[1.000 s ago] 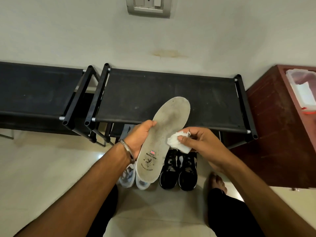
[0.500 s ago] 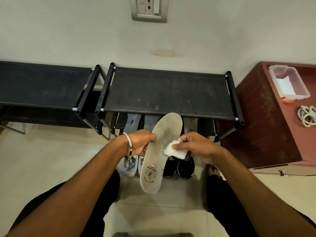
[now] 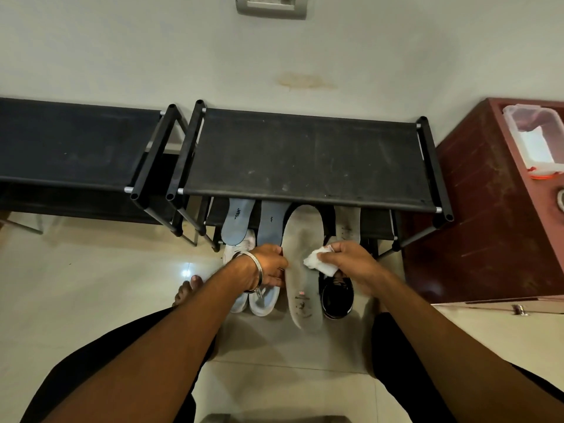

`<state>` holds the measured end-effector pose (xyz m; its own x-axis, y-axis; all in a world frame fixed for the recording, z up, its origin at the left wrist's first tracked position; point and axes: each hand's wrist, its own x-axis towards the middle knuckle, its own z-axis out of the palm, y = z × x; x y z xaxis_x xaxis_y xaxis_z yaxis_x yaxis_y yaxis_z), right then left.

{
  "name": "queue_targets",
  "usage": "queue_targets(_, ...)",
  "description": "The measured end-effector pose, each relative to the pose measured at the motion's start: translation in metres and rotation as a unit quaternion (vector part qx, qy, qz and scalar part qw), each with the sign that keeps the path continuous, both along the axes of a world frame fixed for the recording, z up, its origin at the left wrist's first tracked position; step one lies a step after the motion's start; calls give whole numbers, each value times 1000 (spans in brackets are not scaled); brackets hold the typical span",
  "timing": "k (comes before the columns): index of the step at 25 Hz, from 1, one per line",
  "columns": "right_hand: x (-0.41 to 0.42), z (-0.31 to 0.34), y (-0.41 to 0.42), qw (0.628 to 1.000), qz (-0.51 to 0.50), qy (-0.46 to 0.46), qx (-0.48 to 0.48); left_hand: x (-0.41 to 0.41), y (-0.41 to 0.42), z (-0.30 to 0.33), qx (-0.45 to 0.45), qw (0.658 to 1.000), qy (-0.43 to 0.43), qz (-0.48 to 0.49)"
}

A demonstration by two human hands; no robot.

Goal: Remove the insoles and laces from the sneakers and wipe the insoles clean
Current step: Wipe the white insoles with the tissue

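Head view shows the grey insole (image 3: 303, 264) held lengthwise, toe toward the black rack (image 3: 305, 160), heel toward the person. Left hand (image 3: 268, 265) pinches its edge; right hand (image 3: 351, 264) presses a white wipe (image 3: 317, 264) mid-insole. It now sits straighter than before. Sneakers (image 3: 262, 300) and three insoles (image 3: 239, 222) crowd beneath the rack.

Grey, dirt-speckled insole (image 3: 303, 254), white wipe (image 3: 319, 262), 2 blue insoles (image 3: 238, 222), black rack (image 3: 305, 157), maroon cabinet (image 3: 488, 224).
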<state>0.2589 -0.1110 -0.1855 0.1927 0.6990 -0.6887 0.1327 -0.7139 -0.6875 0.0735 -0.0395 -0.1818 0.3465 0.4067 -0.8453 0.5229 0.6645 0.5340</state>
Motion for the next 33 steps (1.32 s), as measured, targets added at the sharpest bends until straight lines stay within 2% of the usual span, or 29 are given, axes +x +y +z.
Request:
queue_targets(4, 12, -10, 11, 999, -28, -35, 26, 15, 12, -22, 1, 1000, -4, -21)
queue_targets(9, 21, -19, 35, 997, -50, -31, 53, 41, 33, -36, 57, 996, 0, 71)
queue_targets(17, 28, -38, 60, 998, -62, 3, 23, 60, 71, -69, 170, 978, 23, 119)
queue_targets(25, 35, -62, 78, 992, -122, 19, 5, 77, 93, -111, 216, 967, 77, 112)
queue_targets(29, 40, -72, 90, 985, -170, 12, 6, 90, 103, -114, 225, 962, 60, 141)
queue_targets(30, 41, -75, 92, 983, -182, 6, 0, 92, 106, -116, 232, 963, 65, 124)
queue_targets(33, 43, -83, 98, 982, -190, 3, -9, 95, 111, -118, 222, 970, 96, -7)
